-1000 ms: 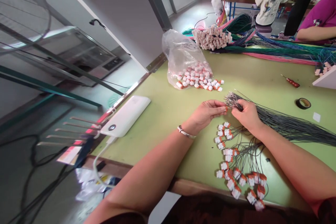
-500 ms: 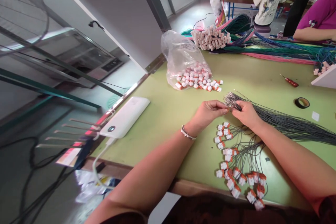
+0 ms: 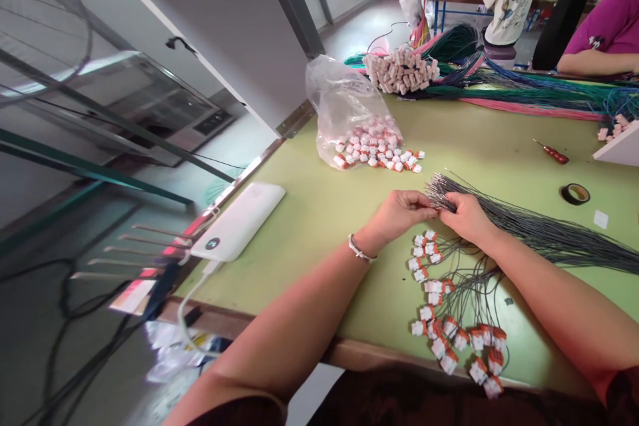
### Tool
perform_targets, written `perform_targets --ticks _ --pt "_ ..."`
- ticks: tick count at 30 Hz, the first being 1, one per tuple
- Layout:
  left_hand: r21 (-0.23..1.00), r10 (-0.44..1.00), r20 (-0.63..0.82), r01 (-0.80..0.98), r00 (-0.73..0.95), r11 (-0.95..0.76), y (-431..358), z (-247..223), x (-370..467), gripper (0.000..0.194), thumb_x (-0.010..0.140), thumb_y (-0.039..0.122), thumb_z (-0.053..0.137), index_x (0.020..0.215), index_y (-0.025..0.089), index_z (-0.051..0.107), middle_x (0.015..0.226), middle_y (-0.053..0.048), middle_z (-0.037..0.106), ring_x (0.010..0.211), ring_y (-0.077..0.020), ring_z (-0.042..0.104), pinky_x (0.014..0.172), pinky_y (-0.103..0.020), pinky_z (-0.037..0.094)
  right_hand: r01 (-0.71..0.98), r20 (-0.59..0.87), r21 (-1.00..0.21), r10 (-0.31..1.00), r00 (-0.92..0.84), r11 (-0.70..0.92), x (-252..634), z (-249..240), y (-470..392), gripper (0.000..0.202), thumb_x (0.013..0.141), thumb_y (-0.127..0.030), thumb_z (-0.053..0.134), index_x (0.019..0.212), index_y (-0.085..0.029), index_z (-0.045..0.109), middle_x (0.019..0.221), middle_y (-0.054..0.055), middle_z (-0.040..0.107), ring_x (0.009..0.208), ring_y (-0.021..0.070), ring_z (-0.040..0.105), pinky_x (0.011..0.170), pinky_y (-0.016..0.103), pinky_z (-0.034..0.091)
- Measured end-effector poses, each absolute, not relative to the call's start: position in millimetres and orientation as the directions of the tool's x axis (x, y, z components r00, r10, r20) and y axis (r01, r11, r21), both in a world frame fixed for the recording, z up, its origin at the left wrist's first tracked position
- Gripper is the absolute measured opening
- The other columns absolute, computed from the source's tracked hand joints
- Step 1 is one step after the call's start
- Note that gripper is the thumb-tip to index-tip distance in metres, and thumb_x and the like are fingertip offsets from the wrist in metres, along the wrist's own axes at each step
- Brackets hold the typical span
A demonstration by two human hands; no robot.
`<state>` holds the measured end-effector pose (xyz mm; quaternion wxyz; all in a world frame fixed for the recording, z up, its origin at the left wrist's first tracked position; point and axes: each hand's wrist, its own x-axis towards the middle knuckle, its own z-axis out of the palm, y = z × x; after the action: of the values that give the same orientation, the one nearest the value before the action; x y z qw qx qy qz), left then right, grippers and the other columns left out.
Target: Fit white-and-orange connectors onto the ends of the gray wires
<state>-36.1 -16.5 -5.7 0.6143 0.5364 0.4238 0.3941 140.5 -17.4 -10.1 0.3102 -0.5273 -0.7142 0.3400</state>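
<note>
My right hand (image 3: 468, 218) is closed around a thick bundle of dark grey wires (image 3: 539, 229) near its metal-tipped end. The bundle trails off to the right across the table. My left hand (image 3: 403, 214) is pinched at the tips of those wires, touching or almost touching the right fingers. Whatever sits between its fingertips is too small and covered to make out. Below the hands lie several white-and-orange connectors (image 3: 448, 363) with grey wires attached. Loose connectors of the same kind (image 3: 379, 146) spill from a clear plastic bag (image 3: 344, 96) beyond my hands.
A white power bank (image 3: 244, 219) with a cable lies at the table's left edge. To the right are a screwdriver (image 3: 555, 154) and a roll of black tape (image 3: 574, 194). Coloured wire bundles (image 3: 524, 90) run along the back. A person in purple (image 3: 606, 33) sits across.
My left hand has shifted very slightly right, closer to the wire tips. The right hand keeps its hold on the bundle, and the view has moved a little.
</note>
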Motion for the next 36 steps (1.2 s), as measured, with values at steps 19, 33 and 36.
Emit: perform_targets --ticks 19,33,36 --pt "0.933 0.932 -0.194 -0.236 0.307 0.271 -20 -16 -29 0.026 0.059 0.024 0.083 0.071 0.011 0.064 0.065 -0.001 0.068 0.063 -0.0101 0.063 0.070 -0.026 0.052 0.535 0.071 -0.831 0.982 -0.175 0.155 139 -12 -18 0.015 0.065 -0.031 0.055 0.058 -0.019 0.050 0.051 -0.004 0.047 0.050 0.0096 0.036 0.049 0.025 0.027" --pt "0.731 0.901 0.016 0.610 0.433 -0.305 1 14 -54 0.013 0.078 0.020 0.062 0.079 0.015 0.073 0.083 -0.007 0.072 0.077 -0.0178 0.064 0.075 -0.031 0.050 0.184 0.001 -0.983 0.999 -0.050 0.010 146 -13 -5 0.016 0.066 -0.034 0.061 0.075 -0.020 0.058 0.055 -0.004 0.054 0.048 0.0107 0.038 0.051 0.026 0.029" --pt "0.510 0.877 0.352 0.719 0.327 -0.473 37 11 -53 0.024 0.083 0.013 0.053 0.098 0.017 0.073 0.107 -0.010 0.070 0.102 -0.0215 0.060 0.096 -0.039 0.044 0.189 0.018 -0.982 1.000 -0.024 0.023 144 -13 -4 0.016 0.065 -0.033 0.060 0.063 -0.020 0.051 0.052 -0.005 0.043 0.050 0.0098 0.033 0.050 0.026 0.026"
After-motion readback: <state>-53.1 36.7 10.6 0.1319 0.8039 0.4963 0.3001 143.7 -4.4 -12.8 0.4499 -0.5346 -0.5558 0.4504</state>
